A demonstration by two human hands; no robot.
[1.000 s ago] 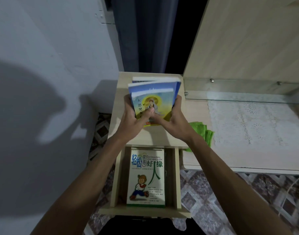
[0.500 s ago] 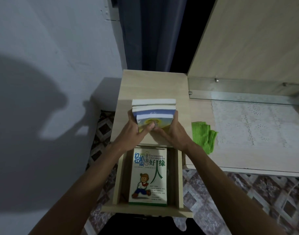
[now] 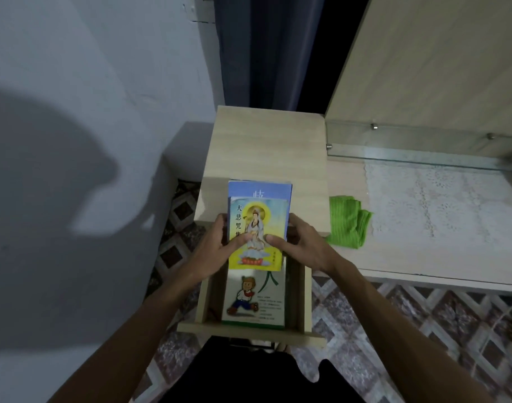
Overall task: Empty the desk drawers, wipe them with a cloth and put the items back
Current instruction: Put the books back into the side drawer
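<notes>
Book stack (image 3: 259, 216) lower, over drawer (image 3: 302, 301).

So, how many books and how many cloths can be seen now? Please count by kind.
Books: 3 — yellow booklet and blue book held in both hands, white book in the drawer.
Cloths: 1 — green cloth on the desk.
Total: 4

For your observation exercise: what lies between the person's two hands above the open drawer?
In the head view, a stack of books with a yellow cover on top lies between the left hand and right hand, both gripping its sides.
</notes>
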